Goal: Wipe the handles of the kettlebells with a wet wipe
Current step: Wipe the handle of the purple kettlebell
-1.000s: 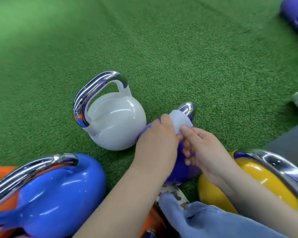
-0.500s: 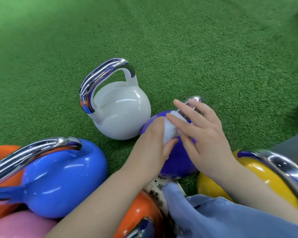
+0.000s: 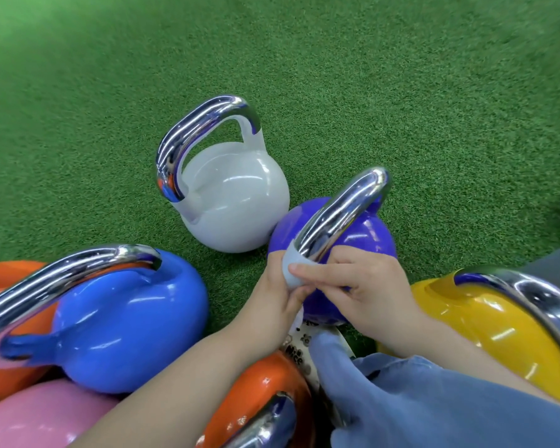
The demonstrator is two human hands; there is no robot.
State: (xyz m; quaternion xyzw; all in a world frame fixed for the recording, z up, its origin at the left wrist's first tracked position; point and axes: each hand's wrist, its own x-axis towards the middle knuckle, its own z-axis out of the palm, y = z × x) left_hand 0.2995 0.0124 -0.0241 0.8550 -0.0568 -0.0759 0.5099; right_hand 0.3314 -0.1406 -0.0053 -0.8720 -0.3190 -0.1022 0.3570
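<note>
Head view: the left hand (image 3: 274,294) and right hand (image 3: 367,287) both pinch a wet wipe (image 3: 292,270) wrapped round the lower end of the purple kettlebell's handle (image 3: 340,218). Most of that chrome bar lies bare above; the white (image 3: 236,205), blue (image 3: 133,321), yellow (image 3: 485,337), orange (image 3: 259,392) and pink (image 3: 42,418) kettlebells probably wait, though nothing shows which are wiped.

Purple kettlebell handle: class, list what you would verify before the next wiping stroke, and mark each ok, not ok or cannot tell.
1. Wet wipe wrapped on the purple kettlebell's chrome handle: ok.
2. Left hand grips the wipe: ok.
3. Right hand pinches the wipe too: ok.
4. Upper handle free of obstruction: ok.
5. Wipe still moist: cannot tell.
6. White kettlebell already wiped: cannot tell.
</note>
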